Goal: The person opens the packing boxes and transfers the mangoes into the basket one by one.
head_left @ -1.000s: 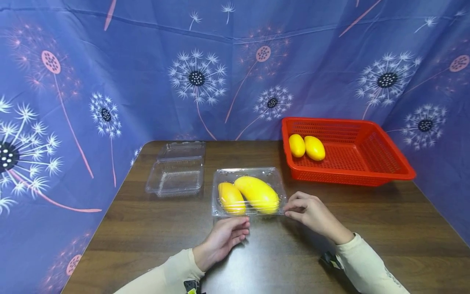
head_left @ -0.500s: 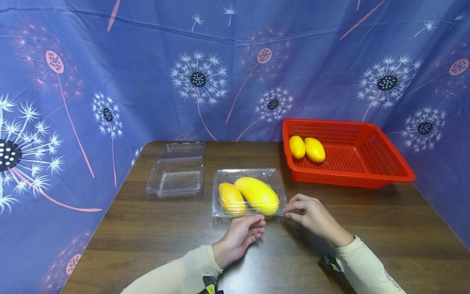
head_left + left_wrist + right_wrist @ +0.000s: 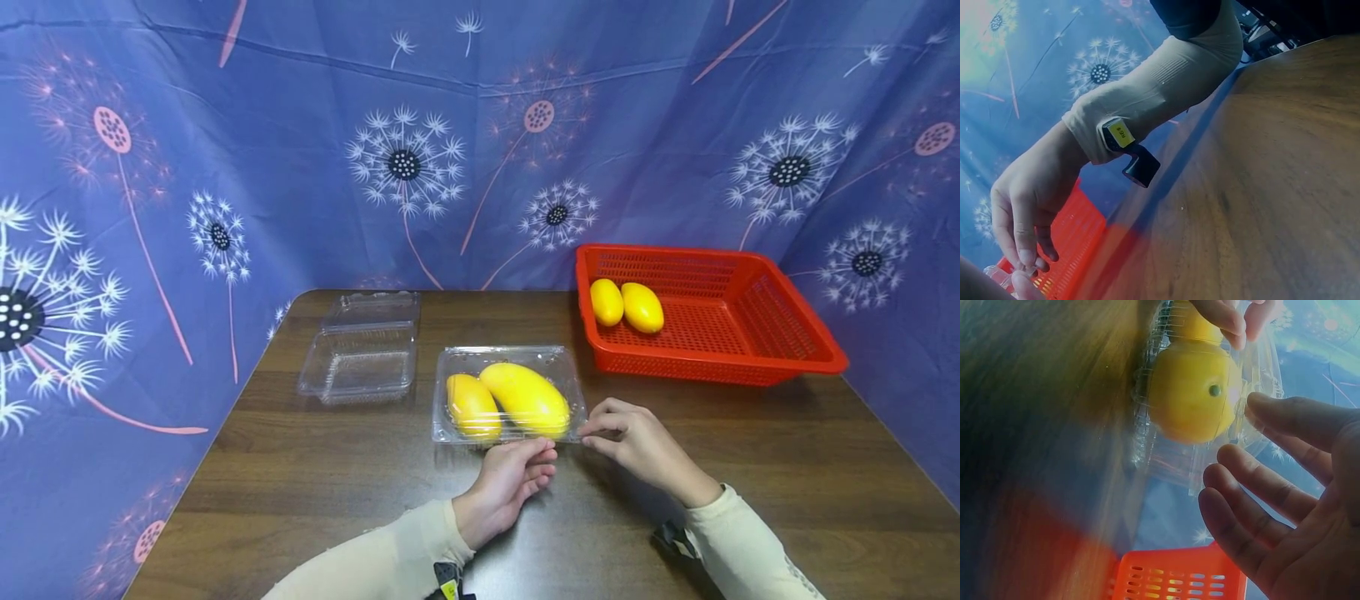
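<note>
Head: right hand pinches container edge, basket apart.

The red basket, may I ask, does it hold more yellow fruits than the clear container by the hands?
No, two fruits lie in that clear container and two in the red basket.

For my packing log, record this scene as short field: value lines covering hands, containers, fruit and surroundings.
Filled container: clear, near table centre, lid lowered over two yellow fruits
Lid fastening: cannot tell
Left hand: pinches the front edge, right of its middle
Right hand: pinches the front right corner
Second container: clear, standing open, no fruit inside, left of the filled one
Red basket: back right, two yellow fruits at its left end
Surface: brown wood-grain table
Backdrop: blue dandelion-print cloth
</note>
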Motion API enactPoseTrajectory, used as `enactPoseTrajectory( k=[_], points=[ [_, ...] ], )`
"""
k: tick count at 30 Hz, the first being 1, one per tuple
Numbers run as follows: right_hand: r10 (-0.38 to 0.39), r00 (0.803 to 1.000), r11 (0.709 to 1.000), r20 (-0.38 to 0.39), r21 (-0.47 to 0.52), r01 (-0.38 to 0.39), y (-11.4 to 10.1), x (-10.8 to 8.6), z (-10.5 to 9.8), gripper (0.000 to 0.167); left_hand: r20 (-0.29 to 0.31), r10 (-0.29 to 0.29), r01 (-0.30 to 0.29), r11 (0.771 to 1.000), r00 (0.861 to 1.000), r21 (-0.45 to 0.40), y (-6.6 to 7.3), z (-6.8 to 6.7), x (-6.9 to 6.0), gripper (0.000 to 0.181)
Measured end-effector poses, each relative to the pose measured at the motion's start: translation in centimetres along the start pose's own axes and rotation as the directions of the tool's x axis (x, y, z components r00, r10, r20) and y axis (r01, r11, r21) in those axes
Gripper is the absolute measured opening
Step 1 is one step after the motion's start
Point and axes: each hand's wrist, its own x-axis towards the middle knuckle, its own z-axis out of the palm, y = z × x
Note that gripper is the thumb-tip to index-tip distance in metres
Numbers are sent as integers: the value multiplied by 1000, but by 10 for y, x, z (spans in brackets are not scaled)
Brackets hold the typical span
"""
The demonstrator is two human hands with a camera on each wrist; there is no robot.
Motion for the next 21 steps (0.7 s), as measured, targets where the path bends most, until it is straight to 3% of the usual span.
enactPoseTrajectory(
  k=[21],
  points=[
    [-113, 987, 992, -112, 43, 118, -1, 3, -4, 26, -27, -36, 37, 997, 999, 65, 1, 4, 3, 29]
  ],
)
